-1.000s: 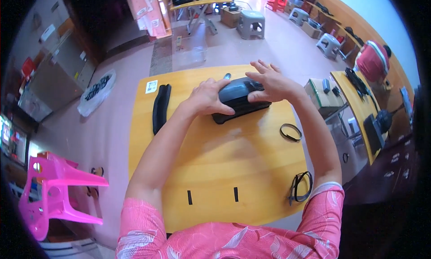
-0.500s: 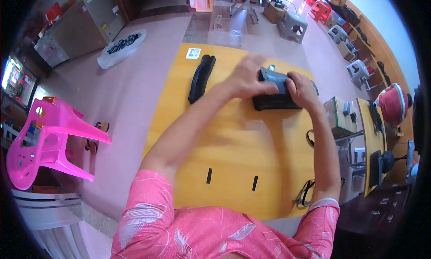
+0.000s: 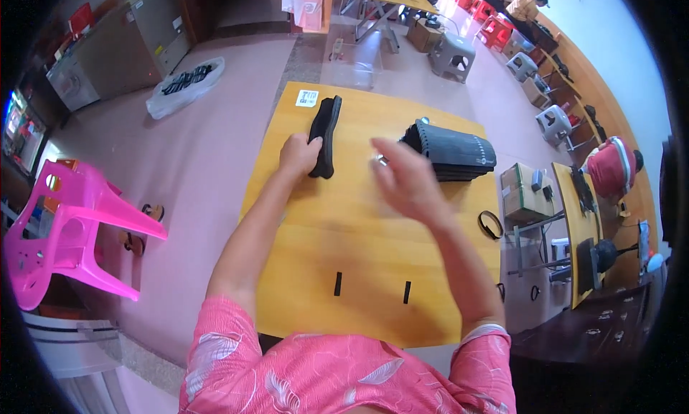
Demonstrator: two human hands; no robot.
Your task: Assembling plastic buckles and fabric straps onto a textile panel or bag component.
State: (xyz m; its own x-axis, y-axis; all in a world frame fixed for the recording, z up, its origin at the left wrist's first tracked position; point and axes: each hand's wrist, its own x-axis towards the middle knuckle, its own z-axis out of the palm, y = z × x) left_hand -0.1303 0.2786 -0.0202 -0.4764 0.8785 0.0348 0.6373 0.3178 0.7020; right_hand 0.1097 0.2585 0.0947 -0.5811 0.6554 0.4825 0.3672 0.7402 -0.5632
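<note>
One long, wavy black strip point(image 3: 328, 130), unstacked, far left on yellow wooden worktop point(image 3: 359, 249), pinched in left hand point(image 3: 300, 154); already stacked, far right: dark-grey curved panels point(image 3: 459, 150); right hand point(image 3: 409, 181) blurred between, grip unclear.

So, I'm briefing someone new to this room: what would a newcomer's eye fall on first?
Probably the bright pink seat on the floor at far left. Next, perhaps, the yellow table in the middle, with the left hand on a black strip toward its far left corner. The right hand, blurred, is just left of the black stack.
</note>
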